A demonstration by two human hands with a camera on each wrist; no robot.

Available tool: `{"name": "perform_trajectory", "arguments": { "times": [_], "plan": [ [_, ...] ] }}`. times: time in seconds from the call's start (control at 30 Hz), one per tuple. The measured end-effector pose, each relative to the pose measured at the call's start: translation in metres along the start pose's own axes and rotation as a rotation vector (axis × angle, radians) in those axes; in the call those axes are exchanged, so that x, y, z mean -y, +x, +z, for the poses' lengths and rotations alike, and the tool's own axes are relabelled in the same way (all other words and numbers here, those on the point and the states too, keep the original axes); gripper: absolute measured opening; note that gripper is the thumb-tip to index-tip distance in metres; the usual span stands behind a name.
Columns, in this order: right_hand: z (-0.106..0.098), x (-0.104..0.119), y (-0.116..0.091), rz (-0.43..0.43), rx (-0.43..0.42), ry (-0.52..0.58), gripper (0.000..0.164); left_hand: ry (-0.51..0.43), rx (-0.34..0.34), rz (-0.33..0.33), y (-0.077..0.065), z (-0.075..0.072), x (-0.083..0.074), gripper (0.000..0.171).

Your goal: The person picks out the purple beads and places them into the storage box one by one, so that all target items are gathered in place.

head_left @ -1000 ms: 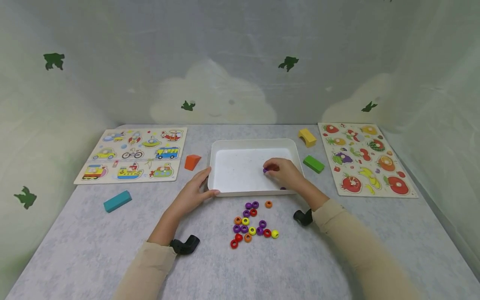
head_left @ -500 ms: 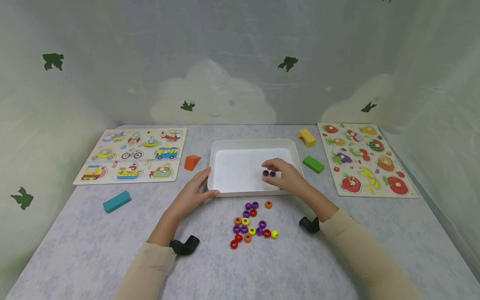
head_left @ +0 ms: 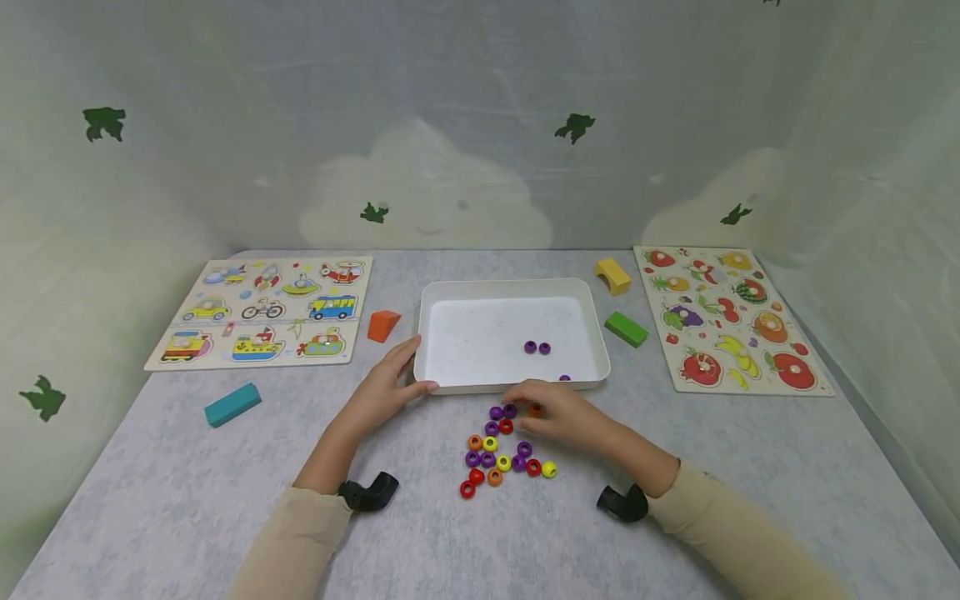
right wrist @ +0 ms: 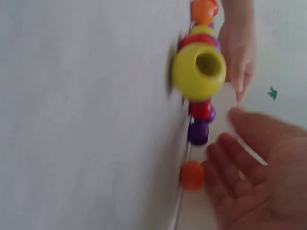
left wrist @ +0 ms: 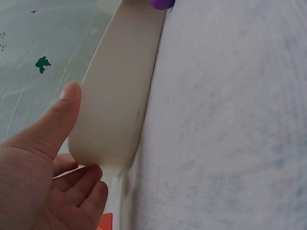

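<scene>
A shallow white tray [head_left: 480, 325] stands mid-table with three purple beads [head_left: 530, 347] inside, one partly hidden by the front wall. My left hand [head_left: 382, 387] grips its front left corner, thumb at the rim and fingers bent at the corner [left wrist: 76, 160]. Just in front of the tray, my right hand [head_left: 566, 414] hovers over the loose beads, thumb and fingers apart with nothing held between them. Its fingertips are right at a purple bead [head_left: 510, 412]; an orange bead [head_left: 536, 409] lies partly under the hand. Several red, yellow, orange and purple beads [head_left: 490, 443] spread nearer me.
A vehicle puzzle board [head_left: 262, 312] lies at the left, a fruit puzzle board [head_left: 735, 321] at the right. Orange [head_left: 383, 326], teal [head_left: 232, 406], yellow [head_left: 613, 276] and green [head_left: 626, 328] blocks flank the tray. A pale curtain [head_left: 480, 125] hangs behind the table.
My right hand let go of a purple bead in the tray, beside another, then moved out over the front wall toward the loose beads. My left hand stayed at the tray corner.
</scene>
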State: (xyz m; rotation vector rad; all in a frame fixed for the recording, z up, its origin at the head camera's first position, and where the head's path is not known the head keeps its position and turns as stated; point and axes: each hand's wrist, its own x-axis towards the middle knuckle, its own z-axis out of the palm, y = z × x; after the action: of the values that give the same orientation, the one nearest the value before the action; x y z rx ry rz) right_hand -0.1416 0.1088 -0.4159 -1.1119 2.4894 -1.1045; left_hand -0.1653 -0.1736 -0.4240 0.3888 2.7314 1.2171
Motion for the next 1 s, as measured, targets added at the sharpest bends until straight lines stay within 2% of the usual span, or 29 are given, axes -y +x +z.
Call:
{"name": "perform_trajectory", "arguments": {
  "times": [0.13,0.23,0.33,0.5,0.63,0.77,0.9,1.0],
  "plan": [
    [0.007,-0.004,0.003,0.018,0.029,-0.059,0.024,0.006,0.004,0.003,0.0,0.0,0.0,0.086],
    [0.009,-0.005,0.005,0.006,0.021,-0.105,0.02,0.002,0.005,0.011,-0.001,0.0,0.0,0.086],
    [0.007,-0.003,0.005,0.029,0.002,-0.097,0.018,-0.007,0.005,0.021,-0.001,0.0,0.0,0.085],
    [-0.012,0.003,0.009,0.048,-0.097,-0.001,0.02,-0.012,0.003,0.017,-0.001,0.0,0.0,0.085],
    [-0.027,-0.008,0.017,0.065,-0.216,-0.009,0.021,-0.011,0.001,0.017,-0.001,0.0,0.001,0.085],
    [-0.034,-0.026,0.024,0.215,-0.238,-0.033,0.021,-0.013,0.0,0.008,-0.001,0.001,0.002,0.086],
    [-0.036,-0.036,0.029,0.368,-0.177,-0.054,0.019,-0.01,0.0,0.002,-0.001,0.001,0.003,0.087],
    [-0.036,-0.038,0.032,0.418,-0.131,-0.077,0.015,-0.01,0.0,0.006,0.0,0.001,0.003,0.087]
  ]
}}
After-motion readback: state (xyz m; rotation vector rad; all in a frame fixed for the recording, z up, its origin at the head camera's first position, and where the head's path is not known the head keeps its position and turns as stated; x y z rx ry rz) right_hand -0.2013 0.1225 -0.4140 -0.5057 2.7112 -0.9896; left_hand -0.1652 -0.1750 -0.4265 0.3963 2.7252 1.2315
